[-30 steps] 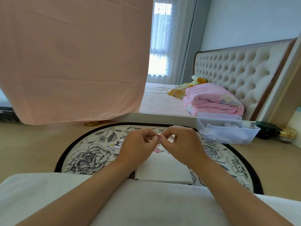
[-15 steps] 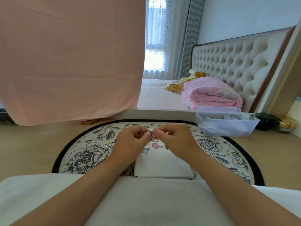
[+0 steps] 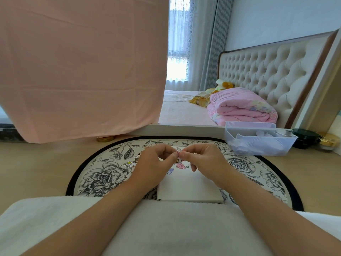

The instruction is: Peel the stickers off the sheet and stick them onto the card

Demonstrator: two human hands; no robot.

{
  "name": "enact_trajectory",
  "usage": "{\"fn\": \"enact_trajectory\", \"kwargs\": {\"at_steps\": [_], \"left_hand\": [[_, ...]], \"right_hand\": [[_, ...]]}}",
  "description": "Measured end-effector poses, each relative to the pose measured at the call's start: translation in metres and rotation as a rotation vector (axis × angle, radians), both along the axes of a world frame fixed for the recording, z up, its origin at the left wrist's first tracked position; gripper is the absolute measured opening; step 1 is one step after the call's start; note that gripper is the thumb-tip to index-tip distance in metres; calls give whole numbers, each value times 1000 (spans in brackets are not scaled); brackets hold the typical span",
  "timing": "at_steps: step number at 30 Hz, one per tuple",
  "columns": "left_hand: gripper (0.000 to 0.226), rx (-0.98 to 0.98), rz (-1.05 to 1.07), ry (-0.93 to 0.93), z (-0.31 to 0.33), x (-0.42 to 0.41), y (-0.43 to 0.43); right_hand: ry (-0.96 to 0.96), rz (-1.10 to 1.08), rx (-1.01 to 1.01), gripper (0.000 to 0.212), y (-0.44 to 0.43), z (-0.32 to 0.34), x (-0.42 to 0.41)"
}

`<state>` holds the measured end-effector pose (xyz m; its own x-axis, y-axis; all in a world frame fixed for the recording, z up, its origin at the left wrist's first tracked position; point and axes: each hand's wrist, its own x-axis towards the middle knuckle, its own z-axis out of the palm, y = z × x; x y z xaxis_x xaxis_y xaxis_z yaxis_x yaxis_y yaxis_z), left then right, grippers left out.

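A white card point(image 3: 188, 183) lies on the round flowered mat point(image 3: 103, 174) in front of me, with small pink and purple stickers point(image 3: 180, 165) stuck near its far end. My left hand point(image 3: 153, 165) and my right hand point(image 3: 206, 161) meet just above the card's far end. Between their fingertips they pinch a tiny pink sticker point(image 3: 177, 153). A sticker sheet point(image 3: 132, 162) with cartoon figures peeks out at the left, mostly hidden behind my left hand.
A clear plastic bin point(image 3: 258, 143) with small items stands at the right rear of the mat, with dark and gold jars point(image 3: 306, 138) beside it. A pink cloth point(image 3: 83, 71) hangs at the left. A white towel point(image 3: 166, 228) covers my lap. A bed lies behind.
Both hands have stayed together pinching the small sticker and have sunk slightly toward the card. The camera has tilted a little, so more of the card's stickers show.
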<state>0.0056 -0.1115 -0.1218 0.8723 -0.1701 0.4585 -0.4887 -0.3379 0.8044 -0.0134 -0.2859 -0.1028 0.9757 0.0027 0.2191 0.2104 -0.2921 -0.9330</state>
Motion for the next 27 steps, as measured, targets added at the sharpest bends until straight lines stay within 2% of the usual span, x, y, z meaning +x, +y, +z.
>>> {"fn": "enact_trajectory", "kwargs": {"at_steps": [8,13,27], "left_hand": [[22,-44,-11,48,4,-2,2],[16,-39,-16,69,3,-1,2],[20,-95,-18,105,4,-4,-1]], "right_hand": [[72,88,-40,17,-7,9,0],[2,60,-118,14,-5,7,1],[-283,-81,-401,16,4,-3,3]]}}
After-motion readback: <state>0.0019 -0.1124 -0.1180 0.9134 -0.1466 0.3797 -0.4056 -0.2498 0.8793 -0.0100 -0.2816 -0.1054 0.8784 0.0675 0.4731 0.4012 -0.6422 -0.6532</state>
